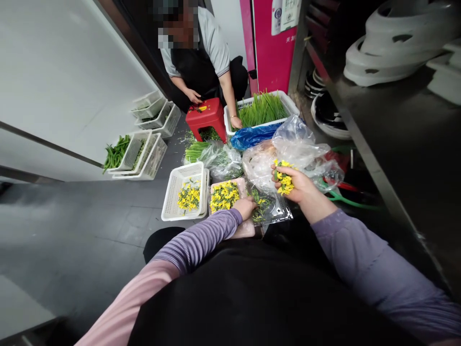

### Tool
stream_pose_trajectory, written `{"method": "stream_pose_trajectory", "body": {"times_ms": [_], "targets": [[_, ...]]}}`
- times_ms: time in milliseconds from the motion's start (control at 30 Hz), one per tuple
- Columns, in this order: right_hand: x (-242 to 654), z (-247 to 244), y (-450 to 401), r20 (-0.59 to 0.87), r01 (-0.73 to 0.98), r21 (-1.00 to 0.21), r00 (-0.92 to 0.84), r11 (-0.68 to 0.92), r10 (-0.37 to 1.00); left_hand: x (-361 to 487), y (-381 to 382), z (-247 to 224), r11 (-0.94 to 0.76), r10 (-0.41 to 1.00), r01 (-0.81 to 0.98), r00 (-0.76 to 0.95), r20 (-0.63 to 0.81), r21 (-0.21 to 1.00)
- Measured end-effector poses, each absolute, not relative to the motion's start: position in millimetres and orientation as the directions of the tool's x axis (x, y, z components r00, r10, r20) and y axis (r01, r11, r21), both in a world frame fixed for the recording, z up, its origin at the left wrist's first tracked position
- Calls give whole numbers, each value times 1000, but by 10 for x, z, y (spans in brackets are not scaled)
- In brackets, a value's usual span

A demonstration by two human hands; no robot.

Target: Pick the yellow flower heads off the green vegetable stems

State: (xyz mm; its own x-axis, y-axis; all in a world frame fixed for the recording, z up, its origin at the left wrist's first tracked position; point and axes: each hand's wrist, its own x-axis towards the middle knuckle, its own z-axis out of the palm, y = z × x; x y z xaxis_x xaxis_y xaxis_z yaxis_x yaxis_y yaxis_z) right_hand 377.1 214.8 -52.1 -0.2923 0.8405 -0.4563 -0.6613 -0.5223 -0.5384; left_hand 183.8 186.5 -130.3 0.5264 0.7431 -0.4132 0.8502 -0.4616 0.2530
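Note:
Raised to the right, my right hand [297,185] is closed around a bunch of yellow flowers [284,180] with green stems. My left hand [246,207] reaches across the pink tray [243,229], its fingers curled down at the green stems [262,206] on a clear plastic sheet. What those fingers pinch, if anything, is too small to make out. A heap of yellow flowers [224,195] lies on the tray, just left of that hand. Farther left, a white plastic basket [168,204] holds more loose yellow flowers [188,196].
Across from me a person [201,53] reaches into a white basket of long green stalks [264,110], beside a red stool [205,117]. Plastic bags [297,144] lie ahead. Stacked baskets [154,156] stand at the left wall; a metal shelf [389,144] borders my right.

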Motion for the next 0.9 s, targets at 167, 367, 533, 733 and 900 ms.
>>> {"method": "stream_pose_trajectory", "body": {"times_ms": [167, 367, 533, 733, 900], "targets": [[3689, -501, 2141, -517, -659, -531, -245, -532, 820, 1825, 1793, -1552, -670, 642, 735, 646, -413, 107], [3670, -535, 2127, -474, -610, -597, -255, -520, 843, 1906, 1810, -1607, -668, 642, 740, 627, -441, 80], [3666, -560, 2125, -527, -591, -599, -216, -540, 822, 1939, 1824, -1621, -627, 664, 774, 589, -460, 88], [3671, -540, 2104, -500, -561, -644, -207, -521, 841, 1928, 1842, -1572, -571, 667, 804, 572, -478, 166], [3663, -561, 2064, -455, -400, -790, -125, -465, 881, 1945, 1921, -1326, -141, 856, 856, 358, -373, 498]]}}
